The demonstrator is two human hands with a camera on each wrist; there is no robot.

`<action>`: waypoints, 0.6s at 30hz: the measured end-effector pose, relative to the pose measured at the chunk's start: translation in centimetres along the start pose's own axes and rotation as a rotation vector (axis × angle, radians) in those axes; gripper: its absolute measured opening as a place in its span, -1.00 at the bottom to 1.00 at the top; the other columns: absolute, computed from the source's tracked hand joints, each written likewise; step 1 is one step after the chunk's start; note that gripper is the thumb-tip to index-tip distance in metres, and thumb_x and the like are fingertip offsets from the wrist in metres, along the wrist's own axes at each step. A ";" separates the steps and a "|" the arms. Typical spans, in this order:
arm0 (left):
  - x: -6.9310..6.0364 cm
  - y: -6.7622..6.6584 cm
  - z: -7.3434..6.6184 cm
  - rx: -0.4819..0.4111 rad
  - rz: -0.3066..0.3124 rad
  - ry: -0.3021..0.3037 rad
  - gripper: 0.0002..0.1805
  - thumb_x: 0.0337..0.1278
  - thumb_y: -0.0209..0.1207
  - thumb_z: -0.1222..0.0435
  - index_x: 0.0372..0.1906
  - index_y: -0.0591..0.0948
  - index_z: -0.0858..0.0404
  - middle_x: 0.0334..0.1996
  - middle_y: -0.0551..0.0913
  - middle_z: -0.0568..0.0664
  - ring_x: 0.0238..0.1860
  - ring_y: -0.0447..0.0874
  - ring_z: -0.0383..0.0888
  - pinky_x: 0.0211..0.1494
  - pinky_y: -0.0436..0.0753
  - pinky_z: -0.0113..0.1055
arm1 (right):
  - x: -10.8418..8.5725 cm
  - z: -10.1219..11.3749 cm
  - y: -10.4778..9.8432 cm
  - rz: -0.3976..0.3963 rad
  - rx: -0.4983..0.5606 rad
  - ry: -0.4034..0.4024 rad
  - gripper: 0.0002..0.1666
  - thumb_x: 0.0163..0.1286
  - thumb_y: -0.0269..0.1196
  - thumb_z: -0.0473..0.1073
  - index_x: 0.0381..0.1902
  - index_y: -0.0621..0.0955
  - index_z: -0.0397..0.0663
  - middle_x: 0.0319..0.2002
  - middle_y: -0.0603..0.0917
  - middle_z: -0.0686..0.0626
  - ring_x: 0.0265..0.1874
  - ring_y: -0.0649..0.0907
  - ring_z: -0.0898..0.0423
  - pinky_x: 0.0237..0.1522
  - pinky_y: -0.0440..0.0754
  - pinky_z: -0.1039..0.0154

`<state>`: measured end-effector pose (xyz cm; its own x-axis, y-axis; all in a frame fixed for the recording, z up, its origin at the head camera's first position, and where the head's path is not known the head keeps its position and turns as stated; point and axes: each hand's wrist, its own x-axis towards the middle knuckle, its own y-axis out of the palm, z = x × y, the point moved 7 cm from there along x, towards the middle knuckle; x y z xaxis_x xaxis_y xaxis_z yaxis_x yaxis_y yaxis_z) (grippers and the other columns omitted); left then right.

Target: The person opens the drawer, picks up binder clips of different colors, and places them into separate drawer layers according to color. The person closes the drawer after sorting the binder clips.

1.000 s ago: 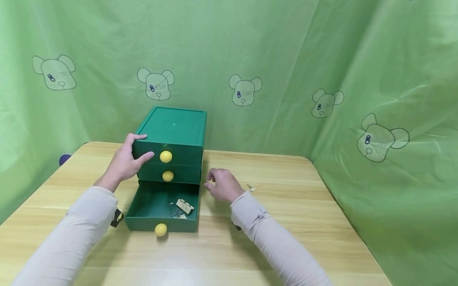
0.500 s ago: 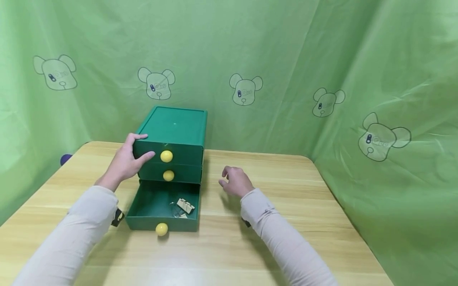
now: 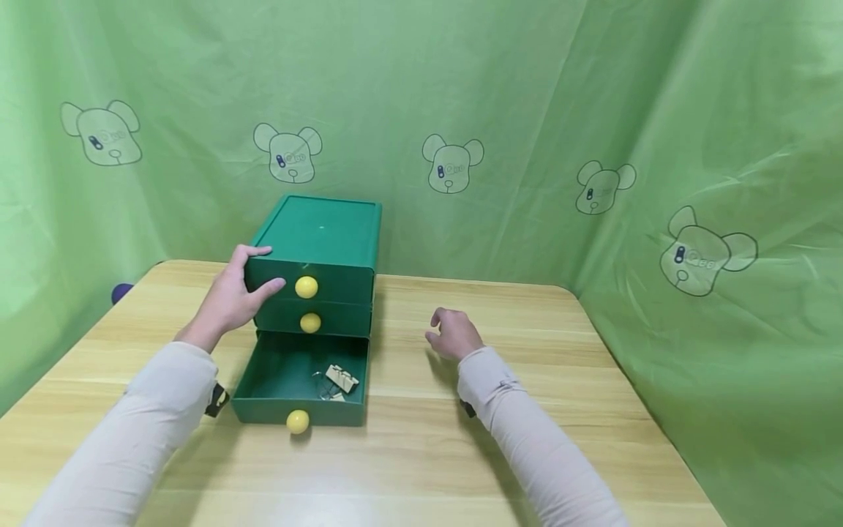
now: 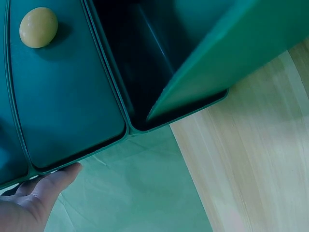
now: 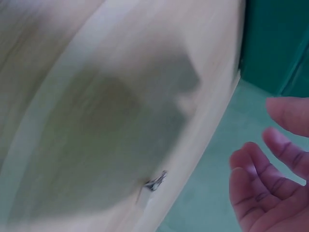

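Note:
A green drawer cabinet [image 3: 323, 234] with yellow knobs stands on the table, its bottom drawer [image 3: 276, 366] pulled out. Inside that drawer lie a larger cream binder clip [image 3: 342, 378] and at least one smaller clip [image 3: 336, 397]. My left hand [image 3: 227, 300] grips the cabinet's upper left front corner, thumb across the front, a finger on top. To the right of the cabinet, my right hand [image 3: 454, 335] hovers above the table with loosely bent fingers and nothing in them. A small binder clip [image 5: 153, 183] lies on the table in the right wrist view; in the head view the hand hides it.
The wooden table [image 3: 540, 410] runs up to green curtains [image 3: 527, 88] printed with bear faces at the back and sides. A purple round thing [image 3: 121, 293] shows past the table's left edge. The upper two drawers [image 3: 342, 289] are closed.
My right hand has moved right, away from the cabinet's side, and now covers the small clip on the table. The left hand and the drawers stay as they were.

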<state>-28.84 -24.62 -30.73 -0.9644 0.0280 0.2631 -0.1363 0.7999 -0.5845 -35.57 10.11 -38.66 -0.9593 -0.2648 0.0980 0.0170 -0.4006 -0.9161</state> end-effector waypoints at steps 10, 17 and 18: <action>0.0 0.0 -0.1 0.004 0.005 -0.008 -0.25 0.35 0.13 0.07 0.47 0.06 0.17 0.31 0.19 0.44 0.18 0.33 0.39 0.18 0.39 0.27 | 0.0 -3.1 -0.1 0.078 -0.043 0.084 -0.59 0.26 0.32 -0.16 -0.02 0.57 -0.31 -0.03 0.63 -0.30 -0.07 0.62 -0.18 0.03 0.56 -0.01; 0.0 0.0 -0.1 -0.002 0.007 -0.012 -0.25 0.35 0.13 0.06 0.47 0.06 0.17 0.29 0.21 0.45 0.17 0.34 0.39 0.17 0.41 0.27 | 0.2 -5.0 0.0 0.097 -0.072 0.123 -0.57 0.19 0.32 -0.20 -0.02 0.57 -0.34 -0.08 0.64 -0.31 -0.14 0.63 -0.15 -0.01 0.58 0.00; 0.0 0.0 -0.1 -0.002 0.007 -0.012 -0.24 0.35 0.13 0.07 0.47 0.06 0.17 0.29 0.21 0.45 0.17 0.34 0.39 0.17 0.41 0.27 | 0.1 -5.3 0.1 0.103 -0.081 0.125 -0.57 0.18 0.31 -0.21 -0.03 0.57 -0.34 -0.08 0.64 -0.31 -0.14 0.63 -0.16 -0.01 0.58 0.00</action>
<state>-28.82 -24.53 -30.65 -0.9679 0.0267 0.2501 -0.1291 0.8008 -0.5849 -37.19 14.66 -40.76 -0.9814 -0.1874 -0.0427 0.0992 -0.3036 -0.9476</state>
